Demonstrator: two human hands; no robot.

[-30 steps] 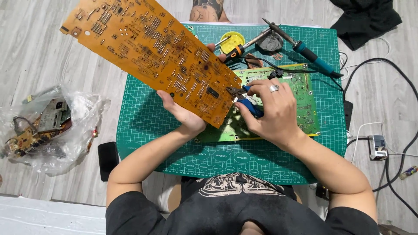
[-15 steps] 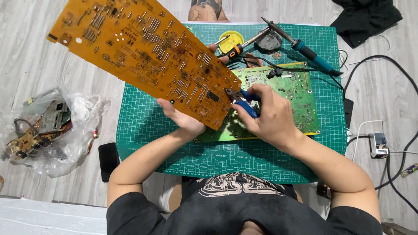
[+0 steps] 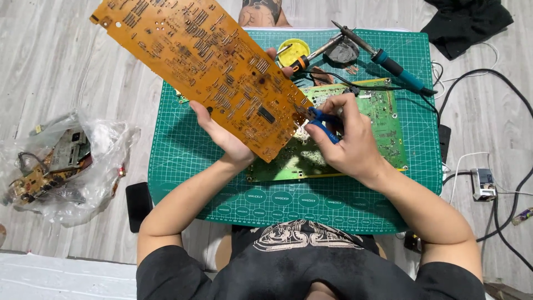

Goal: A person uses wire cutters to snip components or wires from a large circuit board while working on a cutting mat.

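Left hand [image 3: 225, 136] closed on the near edge of a long orange circuit board [image 3: 202, 61], holding it tilted up above the green cutting mat [image 3: 183, 161], far end reaching up and to the left past the mat's edge. Right hand [image 3: 347, 147] clamped around blue-handled pliers [image 3: 322, 123], tips pressed against the orange board's right near corner. Under both hands, flat on the mat, a green circuit board [image 3: 383, 119], partly hidden by the orange one. Farther off on the mat, a soldering iron [image 3: 388, 61] with a teal grip lying slantwise, a round yellow tin [image 3: 293, 50] just left of it. Off the mat to the left, on the pale wooden floor [image 3: 55, 72], a clear plastic bag [image 3: 94, 166] stuffed with smaller boards and wires. To the right, black cables [image 3: 499, 105] trailing across the floor.
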